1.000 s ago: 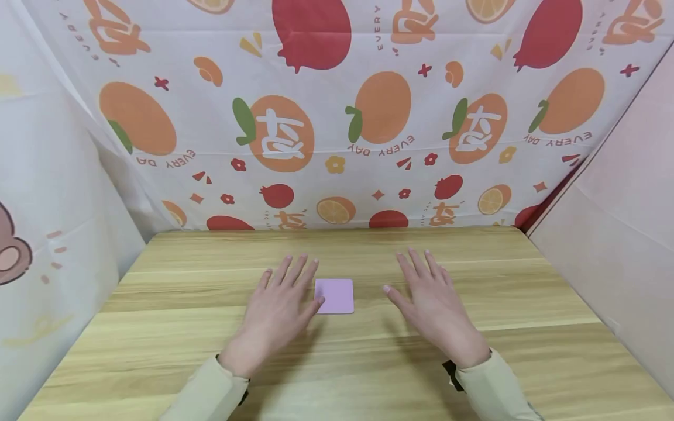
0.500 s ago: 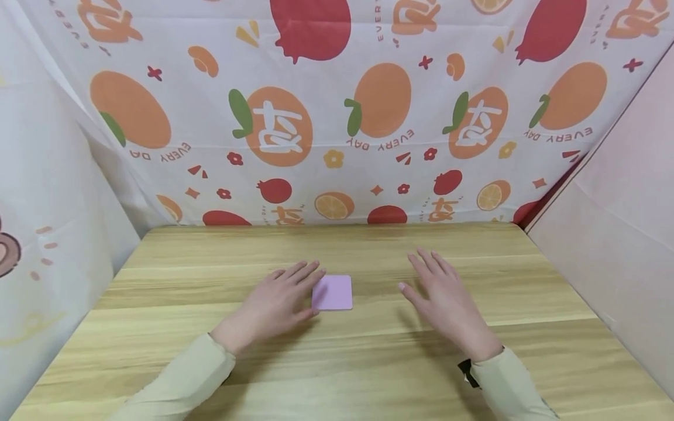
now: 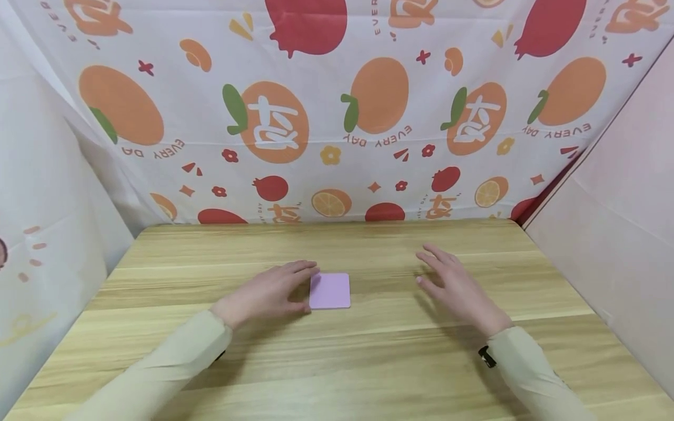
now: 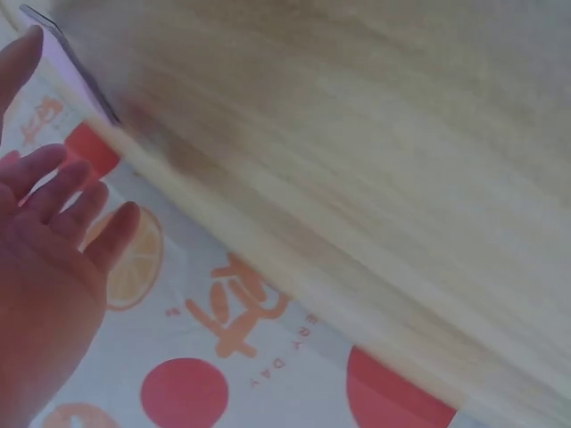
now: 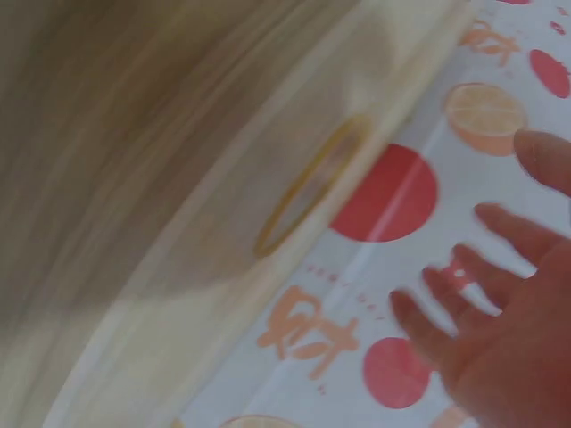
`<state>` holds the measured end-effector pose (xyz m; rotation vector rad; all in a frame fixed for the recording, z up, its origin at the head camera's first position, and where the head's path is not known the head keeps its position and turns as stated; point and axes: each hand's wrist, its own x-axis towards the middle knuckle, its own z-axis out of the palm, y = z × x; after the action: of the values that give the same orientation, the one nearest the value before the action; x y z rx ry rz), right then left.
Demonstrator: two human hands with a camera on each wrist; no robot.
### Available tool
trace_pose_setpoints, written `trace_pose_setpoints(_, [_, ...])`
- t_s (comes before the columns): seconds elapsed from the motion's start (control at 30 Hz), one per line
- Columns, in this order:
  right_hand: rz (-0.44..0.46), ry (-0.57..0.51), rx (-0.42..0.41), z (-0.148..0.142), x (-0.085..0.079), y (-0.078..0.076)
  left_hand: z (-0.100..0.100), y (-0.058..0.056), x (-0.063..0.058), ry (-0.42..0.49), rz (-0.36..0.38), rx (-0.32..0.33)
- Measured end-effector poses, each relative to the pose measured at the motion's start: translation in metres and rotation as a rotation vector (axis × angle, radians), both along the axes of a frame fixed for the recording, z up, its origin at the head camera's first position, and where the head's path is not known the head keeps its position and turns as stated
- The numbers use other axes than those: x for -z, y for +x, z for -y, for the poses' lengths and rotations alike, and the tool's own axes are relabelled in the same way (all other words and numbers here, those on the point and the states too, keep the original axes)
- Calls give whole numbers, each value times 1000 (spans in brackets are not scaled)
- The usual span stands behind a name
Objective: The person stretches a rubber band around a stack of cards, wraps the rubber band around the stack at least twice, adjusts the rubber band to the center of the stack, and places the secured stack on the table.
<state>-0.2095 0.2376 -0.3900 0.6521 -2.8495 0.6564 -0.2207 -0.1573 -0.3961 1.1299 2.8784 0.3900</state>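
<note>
On the surface, the purple square lies flat, not yet lifted, your left hand at its left edge with thumb and fingers parted, your right hand loosely spread well apart, so handling seems barely begun.

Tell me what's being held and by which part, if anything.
Nothing, it seems: the purple square lies flat, left hand at its edge; right hand empty.

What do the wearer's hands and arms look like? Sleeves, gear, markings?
Bare, ungloved left hand and right hand. Long, pale beige fabric sleeves reach both wrists. A small black piece sticks out by the right cuff, another by the left; too little shows to identify them. No cables or lettering visible.
</note>
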Motion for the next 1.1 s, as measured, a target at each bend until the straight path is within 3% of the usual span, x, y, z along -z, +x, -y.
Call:
trace_pose_setpoints(0.2, [59, -30, -126, -15, 4, -19, 2, -13, 4, 44, 114, -29])
trace_pose_setpoints(0.37, [142, 13, -155, -27, 11, -35, 4, -21, 7, 84, 150, -21])
trace_pose_setpoints(0.57, [172, 56, -205, -34, 18, -52, 0, -24, 6, 123, 221, -17])
trace_pose_setpoints(0.83, [265, -35, -194, -34, 24, -69, -9, -25, 8, 201, 338, -27])
trace_pose_setpoints(1.1, [315, -89, -169, -32, 26, -76, -11, -26, 9, 237, 346, -28])
